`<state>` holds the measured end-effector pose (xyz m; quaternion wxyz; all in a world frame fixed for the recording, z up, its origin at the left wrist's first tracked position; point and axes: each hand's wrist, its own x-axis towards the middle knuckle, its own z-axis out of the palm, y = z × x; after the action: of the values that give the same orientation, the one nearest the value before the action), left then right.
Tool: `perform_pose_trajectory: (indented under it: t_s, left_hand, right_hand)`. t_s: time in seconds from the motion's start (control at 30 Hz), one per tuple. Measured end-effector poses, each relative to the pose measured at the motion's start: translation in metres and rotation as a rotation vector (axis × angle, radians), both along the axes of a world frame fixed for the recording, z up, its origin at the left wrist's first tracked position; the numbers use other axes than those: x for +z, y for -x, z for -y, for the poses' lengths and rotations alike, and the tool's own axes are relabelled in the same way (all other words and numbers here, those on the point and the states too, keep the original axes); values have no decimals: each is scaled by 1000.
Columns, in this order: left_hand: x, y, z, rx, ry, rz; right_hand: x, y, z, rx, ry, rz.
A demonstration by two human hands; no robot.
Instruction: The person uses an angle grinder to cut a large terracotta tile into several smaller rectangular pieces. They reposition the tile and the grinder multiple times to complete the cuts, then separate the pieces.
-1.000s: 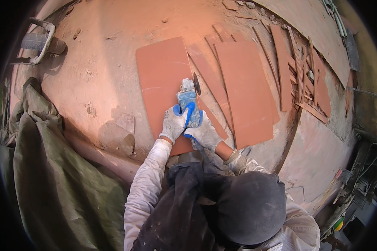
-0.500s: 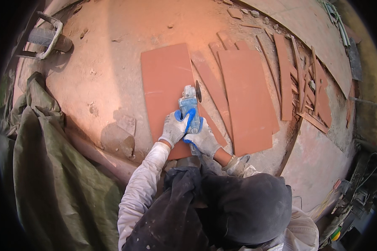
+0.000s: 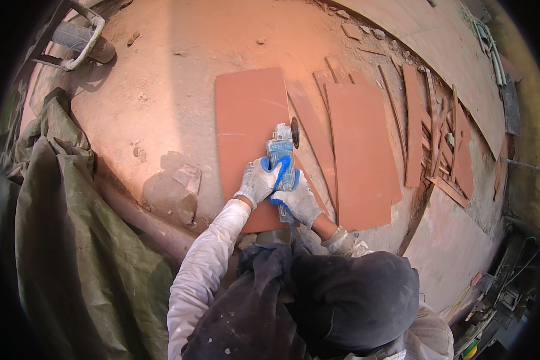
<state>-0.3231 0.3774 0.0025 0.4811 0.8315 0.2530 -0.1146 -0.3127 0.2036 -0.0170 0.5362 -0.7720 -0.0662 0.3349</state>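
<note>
Both my gloved hands grip a blue angle grinder [image 3: 281, 157] with a dusty grey head. Its dark cutting disc [image 3: 295, 132] stands on edge at the right side of a reddish-brown slab [image 3: 252, 105] lying on the ground. My left hand [image 3: 260, 181], in a white glove with blue coating, is closed round the grinder's body from the left. Farther down the body, my right hand [image 3: 300, 200] is wrapped round it from the right. A narrower strip [image 3: 313, 123] of the same material lies just right of the disc. Whether the disc touches the slab I cannot tell.
Another large reddish slab [image 3: 361, 153] rests on other pieces to the right. Beyond it lie several narrow offcuts [image 3: 411, 126] and broken strips. A green tarpaulin [image 3: 84, 228] is bunched at left, and a wheel in a metal frame [image 3: 81, 43] stands at far left.
The whole scene has shifted right and slightly down in the view. Both hands keep their hold on the grinder, which stays along the slab's right edge.
</note>
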Motion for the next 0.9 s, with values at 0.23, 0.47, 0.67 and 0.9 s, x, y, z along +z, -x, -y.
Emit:
perform_pose_trajectory:
  t_s: [0.23,0.47,0.67,0.9]
  left_hand:
    - [-6,-6,-5,-32,-3,-1]
    - [-7,-7,-5,-22,-8,-20]
    - [-3,-14,-7,-26,-61,0]
    - [-4,-21,-10,-5,-82,-16]
  right_hand:
    - [-19,-6,0,26,-37,-24]
    - [-20,-8,-1,24,-70,7]
    - [-9,-16,-5,-4,-28,-6]
    - [-6,-23,-10,13,6,45]
